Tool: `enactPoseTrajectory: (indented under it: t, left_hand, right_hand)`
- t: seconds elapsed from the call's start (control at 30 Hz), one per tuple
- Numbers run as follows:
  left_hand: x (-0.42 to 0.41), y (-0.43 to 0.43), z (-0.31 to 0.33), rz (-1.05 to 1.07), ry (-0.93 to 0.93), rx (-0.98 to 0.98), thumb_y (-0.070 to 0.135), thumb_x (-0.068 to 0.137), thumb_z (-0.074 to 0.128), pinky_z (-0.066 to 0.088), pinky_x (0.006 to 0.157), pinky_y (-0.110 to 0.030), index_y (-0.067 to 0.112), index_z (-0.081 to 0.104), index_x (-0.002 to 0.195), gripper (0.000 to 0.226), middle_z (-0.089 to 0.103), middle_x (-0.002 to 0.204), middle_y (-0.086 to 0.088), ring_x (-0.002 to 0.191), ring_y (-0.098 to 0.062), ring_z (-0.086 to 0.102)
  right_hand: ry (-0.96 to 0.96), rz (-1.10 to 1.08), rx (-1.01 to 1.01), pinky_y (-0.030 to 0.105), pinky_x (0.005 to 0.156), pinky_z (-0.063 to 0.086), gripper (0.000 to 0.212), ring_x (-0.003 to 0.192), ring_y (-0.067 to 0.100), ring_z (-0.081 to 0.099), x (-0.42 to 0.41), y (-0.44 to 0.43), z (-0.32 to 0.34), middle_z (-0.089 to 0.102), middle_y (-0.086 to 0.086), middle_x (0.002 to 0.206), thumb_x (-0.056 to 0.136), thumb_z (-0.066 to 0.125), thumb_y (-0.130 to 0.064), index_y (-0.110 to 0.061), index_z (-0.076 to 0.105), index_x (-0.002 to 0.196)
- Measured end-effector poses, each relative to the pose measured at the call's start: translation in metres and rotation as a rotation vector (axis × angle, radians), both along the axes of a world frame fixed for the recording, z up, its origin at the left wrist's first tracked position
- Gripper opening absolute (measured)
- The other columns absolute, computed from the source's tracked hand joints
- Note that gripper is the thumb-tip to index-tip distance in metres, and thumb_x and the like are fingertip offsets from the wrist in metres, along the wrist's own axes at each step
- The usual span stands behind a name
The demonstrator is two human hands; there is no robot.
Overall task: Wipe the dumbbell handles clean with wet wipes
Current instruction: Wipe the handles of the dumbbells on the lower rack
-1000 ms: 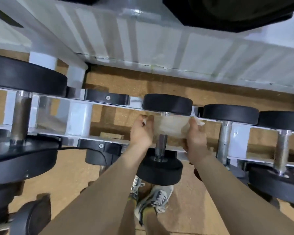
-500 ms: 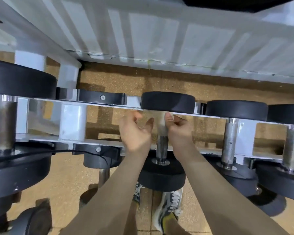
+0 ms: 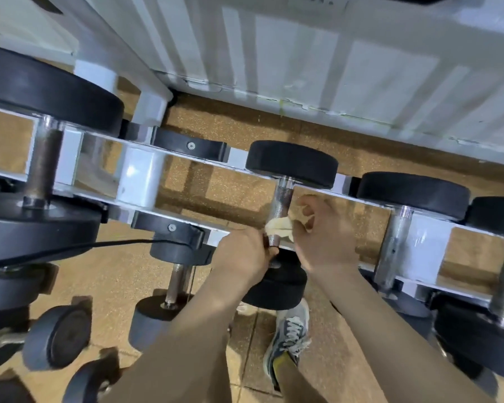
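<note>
So, a white rack (image 3: 140,181) is seen standing on the speckled floor (image 3: 230,120), loaded with black-headed dumbbells. The middle dumbbell (image 3: 291,164) is laid across its two rails. The right hand (image 3: 326,237) is bunched up just beside the knurled handle (image 3: 282,199), and the left hand (image 3: 242,254) is curled round the handle's lower end, by the near head. The crumpled wet wipe (image 3: 278,225) is pinched in the right hand's fingers and pressed against the handle, below its middle.

Speckled tan floor (image 3: 245,126) beneath a white ribbed wall panel (image 3: 303,53), with a white steel rack (image 3: 137,175) in front
</note>
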State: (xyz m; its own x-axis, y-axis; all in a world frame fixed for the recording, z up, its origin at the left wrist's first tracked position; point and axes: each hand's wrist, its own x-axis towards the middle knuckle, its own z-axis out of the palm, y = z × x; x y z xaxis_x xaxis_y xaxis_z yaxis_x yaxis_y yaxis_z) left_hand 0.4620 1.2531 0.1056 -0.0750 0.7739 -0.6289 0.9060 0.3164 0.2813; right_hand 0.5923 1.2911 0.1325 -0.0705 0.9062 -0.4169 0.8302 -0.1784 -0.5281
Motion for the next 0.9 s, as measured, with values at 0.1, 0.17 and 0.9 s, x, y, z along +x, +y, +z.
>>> enactPoseTrajectory:
  t: [0.1,0.17,0.9]
  left_hand:
    - [0.0,-0.004,0.008,-0.085,0.068,0.038,0.031,0.095,0.052,0.039,0.069,-0.032,0.013,0.064,0.105,0.024,0.068,0.1,-0.012,0.098,-0.031,0.064]
    - [-0.002,-0.012,0.011,-0.049,0.025,0.127,0.025,0.094,0.049,0.042,0.07,-0.032,0.016,0.066,0.104,0.022,0.069,0.096,-0.01,0.095,-0.03,0.063]
    - [-0.043,0.013,0.004,0.44,-0.593,0.401,-0.008,0.067,0.069,0.052,0.084,-0.035,0.024,0.058,0.065,0.034,0.061,0.088,0.007,0.088,-0.017,0.06]
  right_hand:
    - [0.125,0.08,-0.168,0.027,0.078,0.044,0.017,0.092,0.017,0.058,-0.013,-0.011,-0.006,0.06,-0.003,0.1,0.093,0.059,-0.031,-0.027,0.059,0.11]
    - [0.204,-0.002,-0.177,0.028,0.073,0.048,0.008,0.085,0.017,0.06,-0.018,-0.018,-0.02,0.063,-0.001,0.092,0.09,0.063,-0.03,-0.027,0.059,0.096]
    - [0.177,0.05,-0.176,0.024,0.073,0.046,0.024,0.078,0.014,0.057,0.022,-0.004,-0.021,0.062,0.001,0.083,0.086,0.063,-0.009,-0.027,0.065,0.071]
